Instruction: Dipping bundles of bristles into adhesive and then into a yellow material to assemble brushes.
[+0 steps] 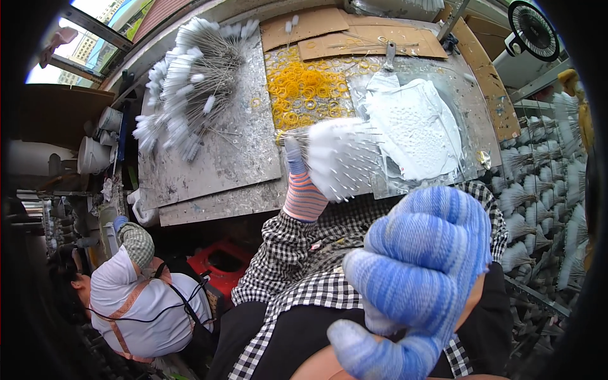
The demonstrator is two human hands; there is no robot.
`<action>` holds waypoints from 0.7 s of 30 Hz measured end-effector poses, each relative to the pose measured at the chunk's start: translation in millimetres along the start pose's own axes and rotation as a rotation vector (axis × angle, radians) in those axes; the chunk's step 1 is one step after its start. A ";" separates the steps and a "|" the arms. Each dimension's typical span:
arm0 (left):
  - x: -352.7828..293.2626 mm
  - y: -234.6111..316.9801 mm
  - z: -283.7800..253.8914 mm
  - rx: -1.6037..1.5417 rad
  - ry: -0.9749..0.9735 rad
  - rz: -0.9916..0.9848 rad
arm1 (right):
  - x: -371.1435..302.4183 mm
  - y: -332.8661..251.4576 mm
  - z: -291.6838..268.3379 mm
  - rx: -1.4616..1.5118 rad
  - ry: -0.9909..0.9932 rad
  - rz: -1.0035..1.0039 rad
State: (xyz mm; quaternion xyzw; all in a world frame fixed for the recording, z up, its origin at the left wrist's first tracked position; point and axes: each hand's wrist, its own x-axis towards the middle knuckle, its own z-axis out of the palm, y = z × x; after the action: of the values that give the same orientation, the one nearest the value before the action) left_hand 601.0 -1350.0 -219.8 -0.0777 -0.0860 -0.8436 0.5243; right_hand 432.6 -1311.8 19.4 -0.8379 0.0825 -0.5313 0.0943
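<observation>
In front of the bench, my left hand [303, 193], in a pink-and-orange striped glove, is closed round a bundle of thin brushes [339, 158]. Their white bristle heads fan out to the right, with fine wire tips showing. My right hand [421, 272], in a blue knitted glove, is raised close to the camera. Its fingers are curled in, the thumb stands apart, and nothing shows in it. Just beyond the bundle lies a white paste slab [411, 126] with a pitted surface. Many yellow rubber bands [307, 85] are heaped on the bench to its left.
A big pile of white brushes [196, 69] covers the bench's left part. A scraper [390, 56] lies behind the paste, near cardboard sheets [373, 39]. At far right are a black fan [533, 30] and racks of brushes [538, 209]. Another person [149, 304] works at lower left beside a red stool [221, 259].
</observation>
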 end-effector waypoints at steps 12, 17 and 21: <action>-19.0 -36.1 -7.9 -0.557 0.196 0.319 | -17.8 -81.1 -2.3 0.220 0.159 0.944; -46.4 -30.6 -31.8 -0.210 0.354 0.509 | -23.5 -75.8 0.2 0.302 0.316 1.310; -67.9 -17.4 -13.7 -0.281 0.517 0.696 | -52.1 -2.0 -8.2 0.193 0.181 -0.129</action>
State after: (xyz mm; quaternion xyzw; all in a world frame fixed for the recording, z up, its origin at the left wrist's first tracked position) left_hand 614.5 -1286.4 -249.3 0.0408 0.1942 -0.6123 0.7653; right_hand 403.3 -1298.0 -22.3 -0.7770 -0.0145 -0.6152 0.1323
